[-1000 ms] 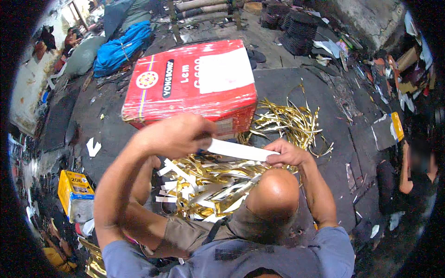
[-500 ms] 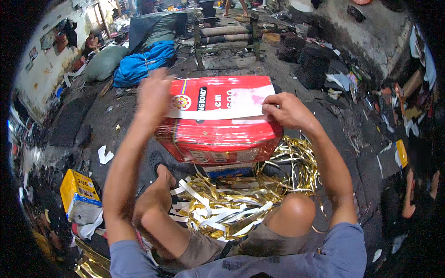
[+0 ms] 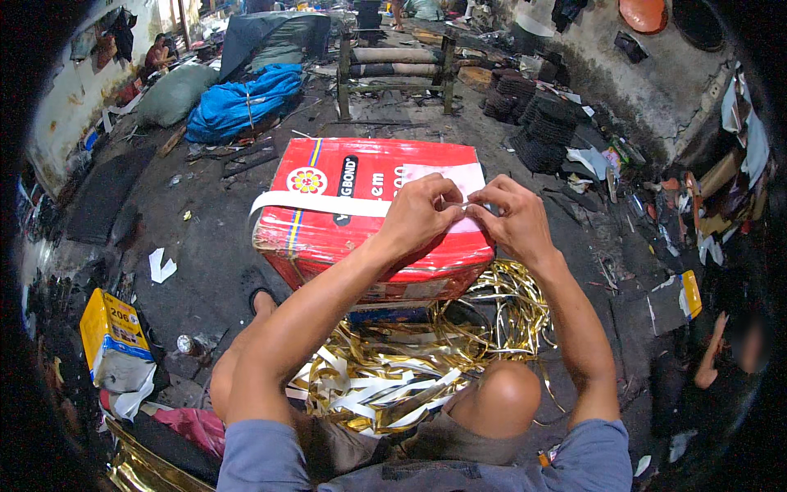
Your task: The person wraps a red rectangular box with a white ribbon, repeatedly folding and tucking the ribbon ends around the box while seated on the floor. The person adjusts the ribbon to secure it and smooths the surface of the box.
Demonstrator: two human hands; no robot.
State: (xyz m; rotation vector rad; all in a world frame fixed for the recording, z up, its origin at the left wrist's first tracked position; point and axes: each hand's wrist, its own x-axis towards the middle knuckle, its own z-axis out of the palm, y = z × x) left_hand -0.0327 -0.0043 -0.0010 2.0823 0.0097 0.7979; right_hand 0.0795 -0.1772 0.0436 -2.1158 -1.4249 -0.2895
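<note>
A white strip (image 3: 324, 202) lies across the top of a red cardboard box (image 3: 279, 234), its left end curving over the box's left edge. My left hand (image 3: 422, 213) pinches the strip near the box's right side. Close beside it, my right hand (image 3: 515, 220) has thumb and fingertips pressed together on the strip's right end; the fingertips of both hands almost meet. Under them is a pale pink patch (image 3: 463, 179) on the box top. Between my knees and the box sits a tangled heap of gold and white strips (image 3: 385, 381).
A yellow box (image 3: 115, 328) stands at the left, with a white scrap (image 3: 161, 266) on the floor beyond. Farther off are a blue bundle (image 3: 246, 102), a low wooden frame (image 3: 395, 70) and dark stacks (image 3: 543, 131). Another person (image 3: 709, 361) is at the right edge.
My left hand has moved right, from the strip's left end to beside my right hand. The strip's left end now lies free over the box edge. The view has shifted slightly.
</note>
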